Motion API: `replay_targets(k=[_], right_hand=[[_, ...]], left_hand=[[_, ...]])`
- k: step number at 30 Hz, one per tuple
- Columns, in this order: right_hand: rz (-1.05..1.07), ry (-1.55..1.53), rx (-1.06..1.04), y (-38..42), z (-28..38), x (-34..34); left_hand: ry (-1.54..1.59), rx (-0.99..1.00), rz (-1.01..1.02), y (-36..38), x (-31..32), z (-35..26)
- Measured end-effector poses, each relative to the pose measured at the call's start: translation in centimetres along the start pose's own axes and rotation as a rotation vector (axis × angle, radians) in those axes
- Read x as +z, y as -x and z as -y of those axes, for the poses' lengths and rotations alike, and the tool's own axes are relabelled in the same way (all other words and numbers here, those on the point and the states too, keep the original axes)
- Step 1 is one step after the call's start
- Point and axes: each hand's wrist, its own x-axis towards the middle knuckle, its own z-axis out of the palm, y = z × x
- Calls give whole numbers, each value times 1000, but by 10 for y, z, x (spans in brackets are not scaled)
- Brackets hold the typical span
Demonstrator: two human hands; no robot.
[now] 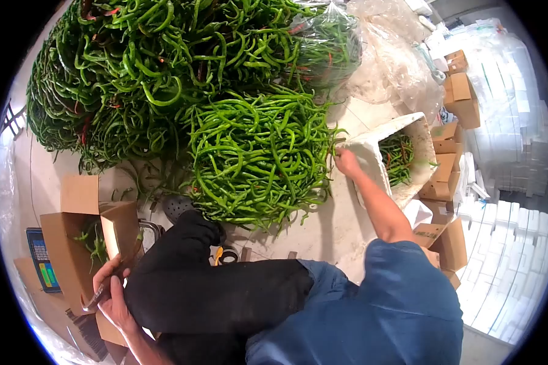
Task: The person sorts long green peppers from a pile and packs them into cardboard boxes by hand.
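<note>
A heaped pile of green chili peppers [262,158] lies on the floor in front of me. At its right edge is my right hand [347,163], fingers pinched on what looks like a brownish chili pepper [334,146]. My left hand [112,296] is low on the left, beside an open cardboard box [64,243] with a few green chili peppers [95,244] inside. Its fingers curl round a thin, curved, brownish thing [94,298] whose kind I cannot make out. Right of my right hand, a tipped white foam box [371,161] contains more chili peppers [397,159].
A larger, darker mound of chili peppers [134,67] rises behind the pile. Clear plastic bags [386,55] lie at the back right. Cardboard boxes [460,97] and stacked white foam pieces [505,255] line the right. A scale display [42,258] and a tape roll [228,256] are nearby.
</note>
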Motion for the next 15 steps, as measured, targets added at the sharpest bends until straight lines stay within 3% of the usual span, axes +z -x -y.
replay_targets(k=[2,9,13,15], right_hand=[[39,-115,116,-31,-15,39],[188,-780,569,-86,-37,82],[50,-537,435,-96,-49,101],[-141,-529,383,-79,-32,84]], left_hand=[[31,22,-8,2,-5,8],[-79,13,-30,8,-16,12],[-71,10,-46,6,-9,12],[-85,-5,-34,6,-9,9]])
